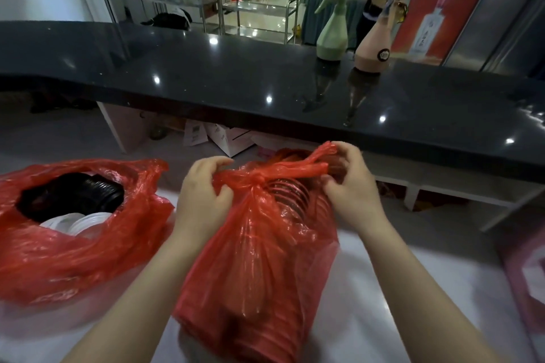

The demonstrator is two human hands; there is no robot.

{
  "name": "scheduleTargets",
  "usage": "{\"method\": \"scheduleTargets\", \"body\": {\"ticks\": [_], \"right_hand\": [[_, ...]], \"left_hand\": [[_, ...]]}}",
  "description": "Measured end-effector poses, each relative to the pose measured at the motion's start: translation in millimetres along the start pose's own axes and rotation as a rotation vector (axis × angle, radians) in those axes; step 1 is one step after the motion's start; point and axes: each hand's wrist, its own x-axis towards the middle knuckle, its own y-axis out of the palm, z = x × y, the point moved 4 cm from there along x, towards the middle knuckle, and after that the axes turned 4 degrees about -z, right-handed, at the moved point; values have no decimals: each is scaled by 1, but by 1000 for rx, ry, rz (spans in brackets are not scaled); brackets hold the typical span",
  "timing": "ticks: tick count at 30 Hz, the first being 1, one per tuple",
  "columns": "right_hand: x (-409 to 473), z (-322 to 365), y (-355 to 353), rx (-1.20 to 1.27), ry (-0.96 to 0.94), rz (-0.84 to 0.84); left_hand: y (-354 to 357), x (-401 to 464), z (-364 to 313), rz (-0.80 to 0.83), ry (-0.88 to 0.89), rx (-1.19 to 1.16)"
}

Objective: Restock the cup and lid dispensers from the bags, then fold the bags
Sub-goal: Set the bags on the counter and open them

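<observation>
Crinkly red plastic bag (259, 259) of ribbed cups: both hands' grips, left (203, 186) and right (351, 183), pinch its knot.

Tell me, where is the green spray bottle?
The pale green plastic spray bottle stands upright on the far right part of the glossy black counter, just left of the peach-pink spray bottle.

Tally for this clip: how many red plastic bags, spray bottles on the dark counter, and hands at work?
Red plastic bags: 2, one open, one knotted
Spray bottles: 2, pale green, peach-pink
Hands on the knotted bag: 2, left hand, right hand
Total: 6
</observation>
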Motion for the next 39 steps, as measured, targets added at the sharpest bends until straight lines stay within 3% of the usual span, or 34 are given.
{"method": "scheduleTargets", "body": {"ticks": [3, 7, 11, 19, 24, 30, 35, 37, 39], "right_hand": [[-4, -5, 21, -120, 79, 158], [-12, 1, 45, -281, -53, 307], [-18, 6, 41, -265, -94, 183], [-42, 3, 25, -194, -87, -19], [-57, -9, 15, -262, -16, -70], [-66, -33, -22, -265, 173, -294], [-82, -46, -37, -367, 330, -334], [-91, -35, -35, -356, 300, -375], [-103, -3, -24, -262, 126, -433]], "left_hand": [[6, -5, -13, 85, 81, 37], [23, -12, -4, 283, 15, 77], [27, -18, 11, 341, -54, 194], [25, -40, 23, 309, -102, 117], [3, -53, 19, 157, 101, 145], [-48, -37, 43, -95, -77, 33], [-63, -44, 47, -118, -95, -2], [-67, -48, 49, -115, -113, -19], [-69, -49, 44, -62, -62, -11]]}}
